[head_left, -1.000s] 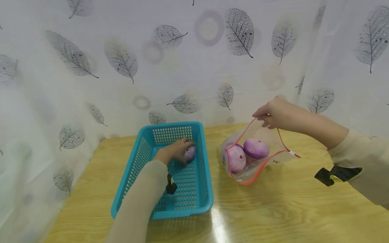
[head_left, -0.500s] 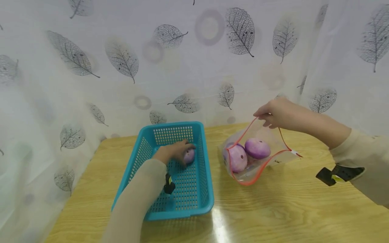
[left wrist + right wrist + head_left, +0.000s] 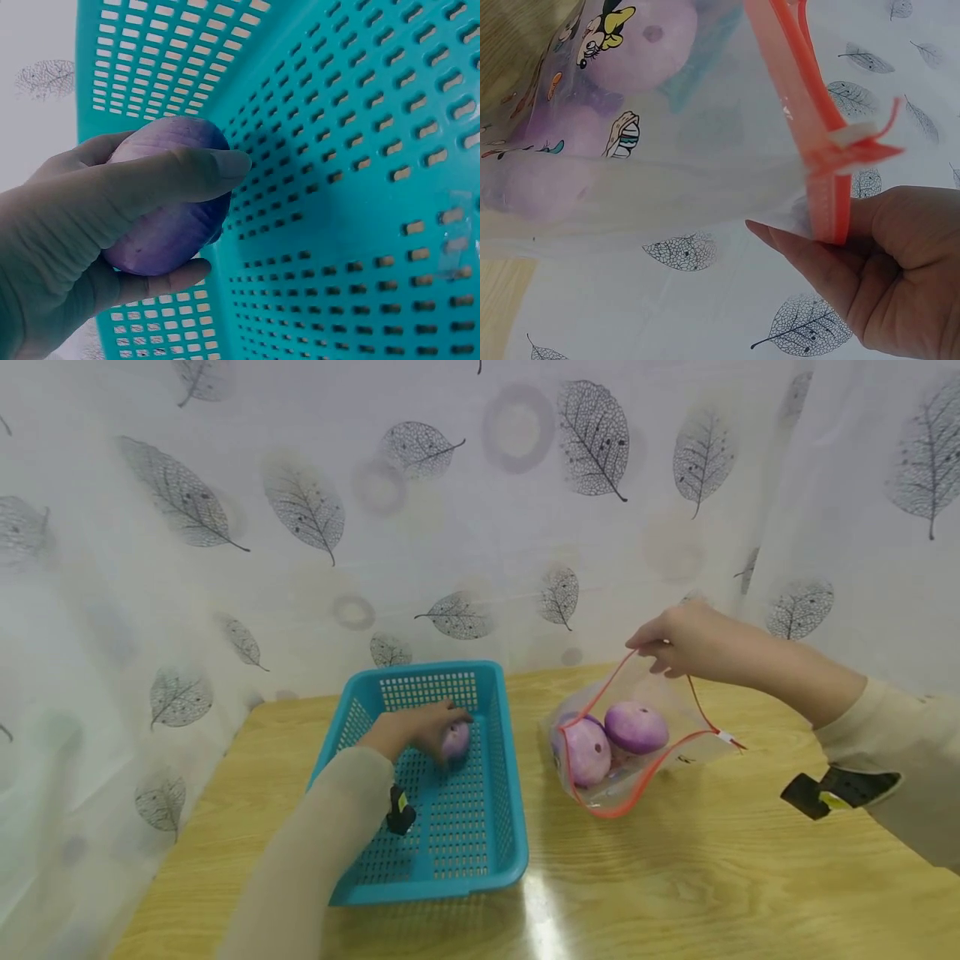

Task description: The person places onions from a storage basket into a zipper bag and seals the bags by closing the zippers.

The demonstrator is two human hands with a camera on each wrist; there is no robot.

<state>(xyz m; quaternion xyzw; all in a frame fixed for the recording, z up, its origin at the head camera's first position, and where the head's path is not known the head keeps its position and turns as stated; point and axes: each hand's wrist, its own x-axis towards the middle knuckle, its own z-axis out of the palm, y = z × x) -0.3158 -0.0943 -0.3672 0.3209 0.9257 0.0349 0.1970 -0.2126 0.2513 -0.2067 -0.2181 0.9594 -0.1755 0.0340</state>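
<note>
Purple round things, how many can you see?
3 visible: one round thing held by the left hand inside the basket, plus a second round thing and, right of it, a third round thing in the plastic bag. Others may be hidden there.

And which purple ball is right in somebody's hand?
The purple ball in the blue basket: the left hand grips it. The other purple balls in view sit inside the clear bag, untouched by hands.

soft light, glare on wooden table (image 3: 675,877)
</note>
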